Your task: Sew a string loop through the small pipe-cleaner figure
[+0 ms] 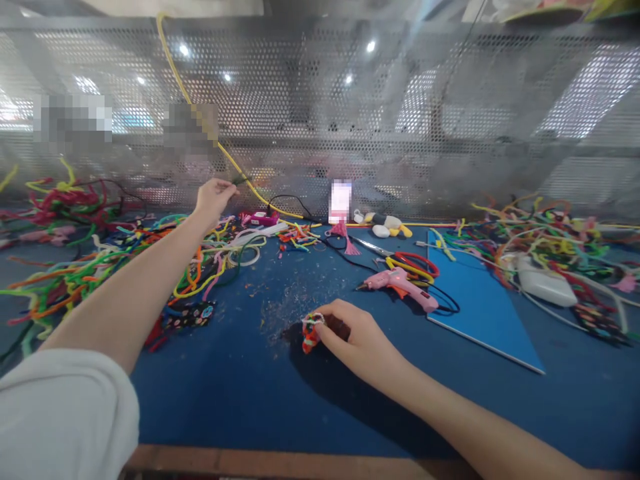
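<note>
My right hand (357, 333) is closed, pinching a small craft piece of orange, red and white fuzzy wire (311, 339) just over the blue table (240, 400). Stretched out to the far left, my left hand (215, 200) is raised above the heap of colourful pipe cleaners (140, 247). Its fingertips pinch a thin dark green strand (243, 181), probably a pipe cleaner, in front of the yellow cable (231, 159). To the right of the craft piece lies a pink glue gun (400, 285), its nozzle pointing left. Scissors (413, 261) with red and yellow handles rest behind it.
A perforated metal screen (300, 100) closes off the back. A blue board (485, 313) lies at right, beside a white adapter (546, 281) and more pipe cleaners (560, 230). A lit phone (341, 200) with a pink tassel (345, 238) leans at the back.
</note>
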`<state>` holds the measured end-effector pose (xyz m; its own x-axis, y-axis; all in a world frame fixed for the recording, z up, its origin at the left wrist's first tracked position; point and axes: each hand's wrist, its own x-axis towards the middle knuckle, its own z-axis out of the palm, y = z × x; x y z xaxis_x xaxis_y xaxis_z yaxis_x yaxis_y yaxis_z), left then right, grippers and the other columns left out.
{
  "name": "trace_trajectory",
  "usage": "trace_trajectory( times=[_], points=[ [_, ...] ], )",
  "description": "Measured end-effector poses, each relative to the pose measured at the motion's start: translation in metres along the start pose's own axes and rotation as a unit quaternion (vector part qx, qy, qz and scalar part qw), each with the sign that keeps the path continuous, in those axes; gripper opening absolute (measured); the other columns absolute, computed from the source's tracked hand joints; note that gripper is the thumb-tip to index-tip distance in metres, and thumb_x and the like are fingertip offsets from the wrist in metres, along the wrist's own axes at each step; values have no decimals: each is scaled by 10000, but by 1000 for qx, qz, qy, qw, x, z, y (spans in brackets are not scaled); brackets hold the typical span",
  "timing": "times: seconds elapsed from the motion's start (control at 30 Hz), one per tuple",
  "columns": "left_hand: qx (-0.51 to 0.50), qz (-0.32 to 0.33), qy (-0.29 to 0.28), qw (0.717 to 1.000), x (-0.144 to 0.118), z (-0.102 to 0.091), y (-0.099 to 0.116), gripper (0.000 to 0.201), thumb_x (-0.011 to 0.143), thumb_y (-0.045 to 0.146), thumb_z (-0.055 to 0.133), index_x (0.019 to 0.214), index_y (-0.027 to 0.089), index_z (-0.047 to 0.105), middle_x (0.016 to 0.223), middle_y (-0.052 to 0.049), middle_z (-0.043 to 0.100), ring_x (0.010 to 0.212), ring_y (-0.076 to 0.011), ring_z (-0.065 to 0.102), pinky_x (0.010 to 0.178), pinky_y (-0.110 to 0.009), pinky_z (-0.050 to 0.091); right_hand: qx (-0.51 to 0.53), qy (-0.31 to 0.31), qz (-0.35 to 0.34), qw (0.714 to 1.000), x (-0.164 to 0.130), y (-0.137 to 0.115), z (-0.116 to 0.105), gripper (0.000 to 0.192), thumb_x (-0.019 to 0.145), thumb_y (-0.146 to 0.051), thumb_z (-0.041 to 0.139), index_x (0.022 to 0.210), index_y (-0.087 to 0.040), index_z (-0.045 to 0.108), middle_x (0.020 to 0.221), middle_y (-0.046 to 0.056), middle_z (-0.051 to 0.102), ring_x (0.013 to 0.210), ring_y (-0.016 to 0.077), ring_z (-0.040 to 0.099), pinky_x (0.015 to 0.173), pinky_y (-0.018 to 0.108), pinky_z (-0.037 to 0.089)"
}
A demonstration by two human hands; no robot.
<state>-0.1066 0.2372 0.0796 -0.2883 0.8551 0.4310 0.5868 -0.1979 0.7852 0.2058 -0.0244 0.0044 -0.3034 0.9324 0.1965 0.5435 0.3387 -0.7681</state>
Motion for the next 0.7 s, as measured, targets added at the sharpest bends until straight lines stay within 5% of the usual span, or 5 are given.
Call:
trace_trajectory(
  times=[0.23, 0.33, 0.47, 0.57, 0.7],
  points=[
    [-152, 13, -59, 986, -51, -14, 51, 305, 960, 249, 609, 1260, 212, 570, 1007, -55, 758, 571, -68, 568, 538, -189, 472, -2, 81, -19, 997, 7, 13, -1, 204, 917, -356, 622, 990, -216, 751, 884, 47, 762, 771, 185, 672, 735, 320, 536],
    [-268, -44, -202, 941, -107, -17, 71, 178, 934, 196, 646, 1103, 152, 677, 1005, -73, 755, 589, -45, 571, 533, -162, 461, 87, 75, 24, 993, 14, 23, 3, 302, 893, -361, 635, 1135, -196, 708, 1023, 88, 768, 784, 183, 700, 740, 331, 577],
    [-280, -56, -377, 881, -181, -19, 83, 274, 885, 162, 683, 1158, 158, 706, 953, -66, 775, 717, -91, 686, 692, -209, 563, 215, 111, 6, 970, 20, 25, 6, 727, 812, -415, 734, 1474, -244, 488, 1473, 165, 559, 865, 145, 690, 755, 317, 600],
    [-274, -65, -453, 846, -220, -17, 83, 426, 857, 177, 717, 1277, 178, 646, 878, -54, 780, 823, -157, 748, 792, -283, 599, 235, 111, -21, 965, 19, 16, 1, 716, 764, -468, 770, 1416, -250, 571, 1298, 119, 681, 885, 164, 692, 760, 327, 599],
    [-281, -98, -467, 833, -244, -11, 81, 483, 806, 166, 772, 1269, 188, 634, 870, -47, 780, 838, -177, 767, 837, -315, 602, 159, 90, 3, 983, 14, 5, -10, 275, 793, -414, 744, 961, -203, 799, 799, 46, 761, 653, 164, 660, 643, 316, 560]
  ],
)
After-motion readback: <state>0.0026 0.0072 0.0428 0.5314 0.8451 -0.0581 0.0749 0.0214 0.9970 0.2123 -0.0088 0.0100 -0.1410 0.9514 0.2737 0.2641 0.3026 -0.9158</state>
